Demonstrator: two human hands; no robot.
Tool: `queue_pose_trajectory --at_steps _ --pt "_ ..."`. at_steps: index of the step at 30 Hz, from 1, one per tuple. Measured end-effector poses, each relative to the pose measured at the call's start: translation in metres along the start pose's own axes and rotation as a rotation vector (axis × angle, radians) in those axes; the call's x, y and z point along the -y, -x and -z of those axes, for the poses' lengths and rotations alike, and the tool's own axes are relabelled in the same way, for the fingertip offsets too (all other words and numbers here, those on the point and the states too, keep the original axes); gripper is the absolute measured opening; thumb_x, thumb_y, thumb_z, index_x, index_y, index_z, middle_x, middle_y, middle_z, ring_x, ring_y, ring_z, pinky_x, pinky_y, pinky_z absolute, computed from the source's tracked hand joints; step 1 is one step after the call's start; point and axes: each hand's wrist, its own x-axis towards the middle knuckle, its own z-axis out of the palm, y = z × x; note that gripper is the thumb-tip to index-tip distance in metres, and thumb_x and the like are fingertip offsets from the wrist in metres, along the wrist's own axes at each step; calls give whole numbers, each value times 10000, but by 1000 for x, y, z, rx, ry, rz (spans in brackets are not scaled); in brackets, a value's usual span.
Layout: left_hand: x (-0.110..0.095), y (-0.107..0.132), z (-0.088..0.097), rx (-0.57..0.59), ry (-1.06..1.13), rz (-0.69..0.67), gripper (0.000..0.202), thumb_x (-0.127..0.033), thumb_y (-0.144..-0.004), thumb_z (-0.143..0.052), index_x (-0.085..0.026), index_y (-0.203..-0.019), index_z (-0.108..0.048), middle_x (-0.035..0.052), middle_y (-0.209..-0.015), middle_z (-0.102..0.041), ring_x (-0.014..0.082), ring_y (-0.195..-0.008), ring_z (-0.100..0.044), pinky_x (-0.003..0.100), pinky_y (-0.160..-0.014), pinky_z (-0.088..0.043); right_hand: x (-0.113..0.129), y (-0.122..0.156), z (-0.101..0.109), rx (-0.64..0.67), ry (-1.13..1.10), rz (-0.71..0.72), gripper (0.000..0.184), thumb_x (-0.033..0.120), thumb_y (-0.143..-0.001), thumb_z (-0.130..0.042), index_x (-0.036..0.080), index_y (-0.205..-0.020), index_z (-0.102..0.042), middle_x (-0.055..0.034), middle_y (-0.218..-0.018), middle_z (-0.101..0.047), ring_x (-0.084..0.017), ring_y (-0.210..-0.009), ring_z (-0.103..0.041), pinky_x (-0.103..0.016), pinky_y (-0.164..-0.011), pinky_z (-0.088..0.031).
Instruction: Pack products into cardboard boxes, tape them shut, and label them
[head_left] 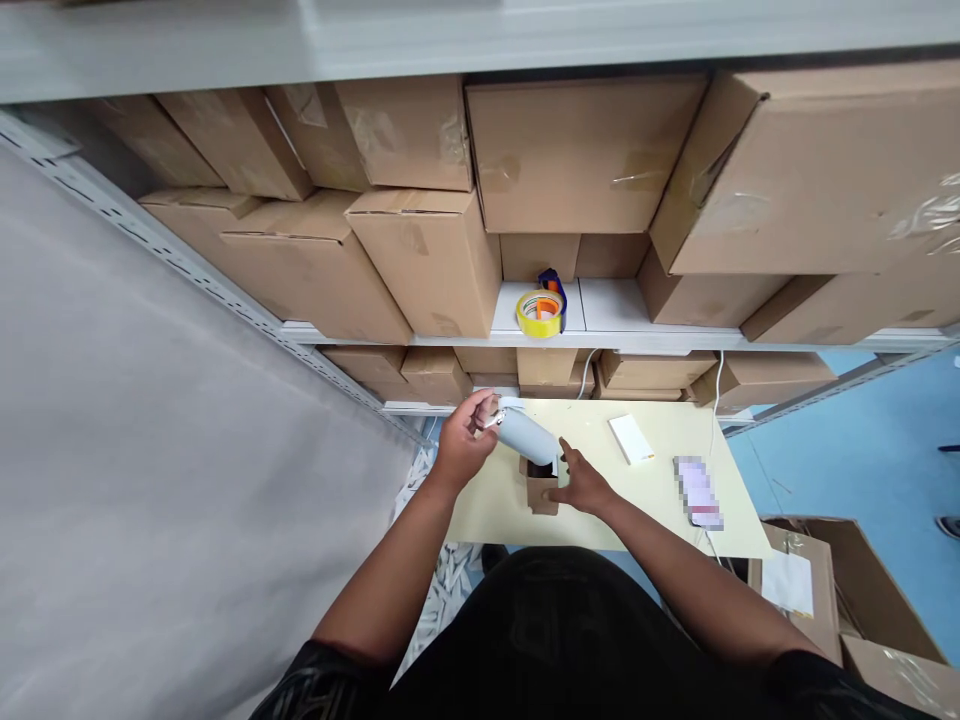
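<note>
My left hand [466, 440] is closed around the upper end of a light grey cylindrical item [527, 437], which tilts with its lower end at the mouth of a small open cardboard box [541, 490]. My right hand [582, 483] grips the right side of that small box, steadying it on the pale yellow table [660, 500]. The box's inside looks dark and its contents are hidden.
A white flat packet [631, 439] and a blurred phone-like object [698, 491] lie on the table to the right. A yellow tape roll with dispenser [541, 306] sits on the shelf [607, 335] among stacked cartons. An open carton [817, 580] stands on the blue floor at right.
</note>
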Motion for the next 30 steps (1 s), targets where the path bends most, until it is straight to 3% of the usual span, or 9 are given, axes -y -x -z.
queue_pose_trajectory --at_steps 2,6,8,12,14,18,21,24,30 --pt "6 -6 4 -63 182 31 554 -277 -758 -692 -204 -1305 -644 104 -1312 -685 274 -1284 -607 406 -1093 -470 -4 17 13 -62 -76 34 1152 531 -658 -858 282 -1622 -279 -134 -1464 -506 -321 -1268 -568 -474 -1046 -473" --pt "13 -11 -2 -55 433 107 547 -355 -792 -666 -204 -1316 -629 124 -1401 -646 327 -1411 -512 477 -1132 -441 6 45 34 -182 -438 3 616 650 -881 -623 247 -1347 -601 -109 -1214 -654 -260 -1003 -655 -429 -880 -536" --pt "12 -9 -12 -3 512 135 563 -385 -804 -649 -198 -1334 -611 137 -1402 -644 340 -1418 -500 474 -1100 -464 22 47 39 -138 -720 -12 595 714 -926 -514 232 -1258 -622 -100 -1085 -694 -234 -852 -672 -385 -748 -547" --pt "3 -3 -35 123 564 141 595 -408 -813 -640 -182 -1360 -582 162 -1415 -631 344 -1377 -539 464 -1080 -471 58 43 44 151 -1152 -58 713 800 -929 -368 194 -1224 -601 -133 -1017 -721 -225 -705 -676 -347 -596 -524" --pt "-2 0 -44 156 556 134 635 -405 -826 -635 -205 -1418 -526 157 -1514 -551 324 -1393 -527 454 -1105 -455 68 44 47 183 -1220 -93 624 743 -939 -434 196 -1191 -599 -115 -960 -719 -208 -655 -654 -327 -559 -503" --pt "-9 14 -60 116 449 193 750 -488 -886 -625 -282 -1547 -338 117 -1667 -339 275 -1456 -450 398 -1092 -474 74 59 49 1 -1242 1 501 623 -863 -672 283 -1206 -538 -43 -989 -686 -210 -722 -661 -357 -651 -551" --pt "-14 30 -78 156 442 284 774 -562 -862 -685 -254 -1506 -385 150 -1560 -473 279 -1347 -545 385 -1017 -517 74 71 45 -128 -1211 109 579 496 -754 -839 338 -1205 -511 -23 -1188 -639 -237 -969 -672 -427 -876 -572" --pt "-22 42 -96 159 525 348 686 -444 -755 -819 -202 -1327 -526 128 -1284 -660 265 -1154 -641 378 -956 -527 71 79 43 -158 -1143 134 622 407 -692 -899 344 -1186 -526 -18 -1266 -609 -249 -1105 -635 -444 -962 -546" --pt "-40 43 -119 180 545 458 477 -364 -774 -640 -227 -1220 -539 26 -948 -668 196 -794 -645 292 -643 -504 54 88 61 277 -1205 86 674 737 -843 -581 206 -1257 -589 -153 -1182 -685 -321 -955 -707 -541 -916 -547"
